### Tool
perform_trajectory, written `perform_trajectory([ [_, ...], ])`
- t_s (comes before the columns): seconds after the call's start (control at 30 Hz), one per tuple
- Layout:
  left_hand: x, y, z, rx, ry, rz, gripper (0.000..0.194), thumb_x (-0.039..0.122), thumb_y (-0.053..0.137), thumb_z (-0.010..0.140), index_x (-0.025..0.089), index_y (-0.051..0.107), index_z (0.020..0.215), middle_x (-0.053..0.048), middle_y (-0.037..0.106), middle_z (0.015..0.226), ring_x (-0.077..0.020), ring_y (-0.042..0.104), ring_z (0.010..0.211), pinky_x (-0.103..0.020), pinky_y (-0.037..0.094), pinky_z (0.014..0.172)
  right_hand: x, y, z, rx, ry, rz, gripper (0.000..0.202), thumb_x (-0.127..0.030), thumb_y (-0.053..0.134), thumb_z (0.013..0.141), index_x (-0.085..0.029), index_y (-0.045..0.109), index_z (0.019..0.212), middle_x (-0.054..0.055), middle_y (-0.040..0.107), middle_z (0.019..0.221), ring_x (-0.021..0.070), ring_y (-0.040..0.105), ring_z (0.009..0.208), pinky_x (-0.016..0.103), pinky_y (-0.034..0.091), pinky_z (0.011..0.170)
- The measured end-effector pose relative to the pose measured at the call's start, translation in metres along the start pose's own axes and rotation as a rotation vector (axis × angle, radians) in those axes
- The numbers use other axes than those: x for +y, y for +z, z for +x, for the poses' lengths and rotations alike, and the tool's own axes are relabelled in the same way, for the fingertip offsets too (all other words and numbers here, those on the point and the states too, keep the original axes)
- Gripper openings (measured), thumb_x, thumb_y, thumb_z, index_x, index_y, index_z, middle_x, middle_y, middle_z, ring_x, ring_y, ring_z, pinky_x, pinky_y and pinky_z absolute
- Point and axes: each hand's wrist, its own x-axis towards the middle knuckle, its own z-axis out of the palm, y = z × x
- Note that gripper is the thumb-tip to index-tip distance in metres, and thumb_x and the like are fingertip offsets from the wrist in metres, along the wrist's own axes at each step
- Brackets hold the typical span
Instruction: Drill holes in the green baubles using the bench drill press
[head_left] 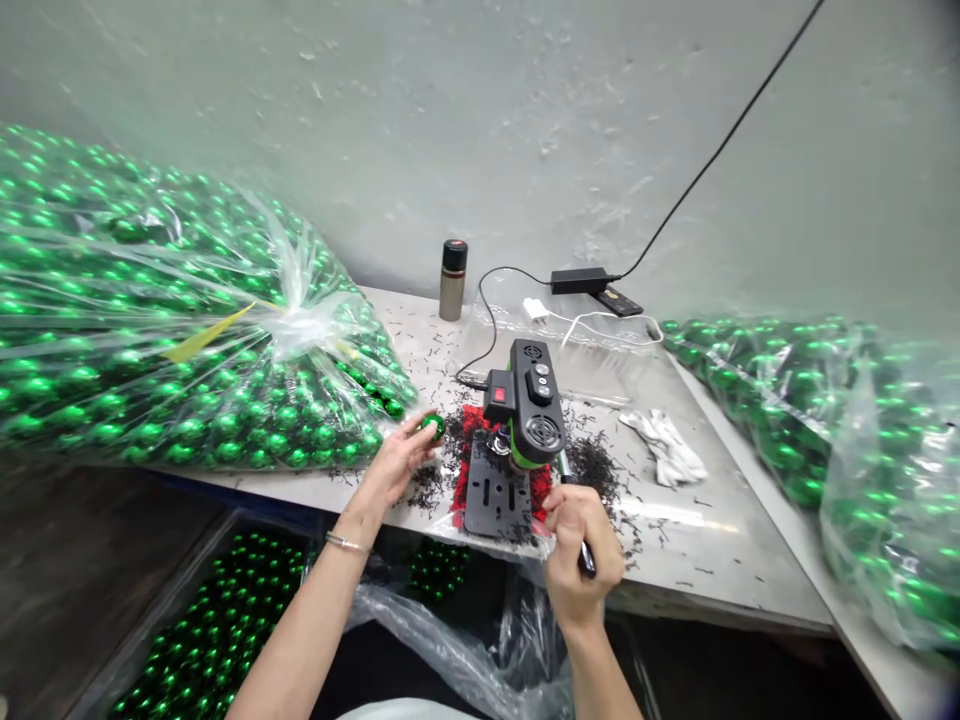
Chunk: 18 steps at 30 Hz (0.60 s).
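Observation:
Between its fingertips, my left hand (403, 458) holds a small shiny green ball (433, 426), just left of a black press-like device (537, 400) on the table. My right hand (583, 550) is wrapped round the black-gripped lever (587, 560) at the device's right front. The device has a red switch, two fan grilles and a slotted black base plate (497, 495). Red material (459, 490) shows around the base. Many small black bits (592, 465) lie scattered on both sides of it.
A large clear bag of green balls (150, 330) fills the left; more bags (787, 400) stand at right. Green balls (217, 620) lie below the table edge. Behind are a bottle (453, 280), a power adapter (581, 280) with cables and a clear tray (592, 370). White gloves (664, 445) lie right.

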Motion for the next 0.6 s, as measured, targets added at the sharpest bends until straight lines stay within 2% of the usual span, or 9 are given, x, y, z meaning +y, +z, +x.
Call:
perform_trajectory([
  [0.13,-0.022,0.022,-0.025,-0.066,-0.171,-0.177,0.041,0.027,0.073,0.084,0.023,0.068,0.125,-0.006,0.075,0.098,-0.0135,0.072,0.08,-0.021,0.058,0.067,-0.002,0.0,0.001,-0.014,0.0,-0.007,0.027,-0.007,0.044,0.092,-0.02,0.05,0.07,-0.001,0.057,0.068,0.0131,0.058,0.067,0.027,0.043,0.059],
  [0.27,-0.046,0.046,-0.031,-0.076,-0.181,-0.126,0.041,0.032,0.071,0.086,0.02,0.067,0.125,-0.007,0.075,0.099,-0.0155,0.074,0.081,-0.029,0.061,0.08,-0.003,-0.002,0.002,-0.042,-0.02,-0.006,0.027,-0.007,0.044,0.092,-0.021,0.051,0.07,-0.001,0.056,0.066,0.0138,0.058,0.067,0.027,0.045,0.059],
  [0.33,-0.055,0.055,-0.031,-0.071,-0.091,0.007,0.042,0.035,0.072,0.084,0.018,0.068,0.123,-0.007,0.075,0.101,-0.018,0.074,0.085,-0.033,0.061,0.082,-0.003,-0.003,0.002,-0.05,-0.027,-0.012,0.026,-0.007,0.043,0.091,-0.021,0.051,0.071,-0.001,0.055,0.066,0.0141,0.059,0.067,0.028,0.045,0.058],
  [0.43,-0.065,0.064,-0.03,-0.044,0.117,0.289,0.039,0.036,0.071,0.083,0.018,0.07,0.118,-0.007,0.075,0.106,-0.0217,0.073,0.092,-0.035,0.06,0.084,-0.002,-0.004,0.002,-0.055,-0.034,-0.02,0.025,-0.006,0.044,0.091,-0.021,0.052,0.072,-0.001,0.057,0.067,0.0139,0.059,0.067,0.028,0.046,0.06],
  [0.6,-0.073,0.069,-0.032,0.032,0.418,0.697,0.035,0.029,0.067,0.085,0.02,0.068,0.118,-0.01,0.074,0.112,-0.0262,0.071,0.101,-0.043,0.055,0.094,-0.002,-0.004,0.0,-0.08,-0.041,-0.03,0.024,-0.005,0.044,0.091,-0.021,0.051,0.073,0.0,0.057,0.07,0.0124,0.057,0.066,0.027,0.045,0.059],
])
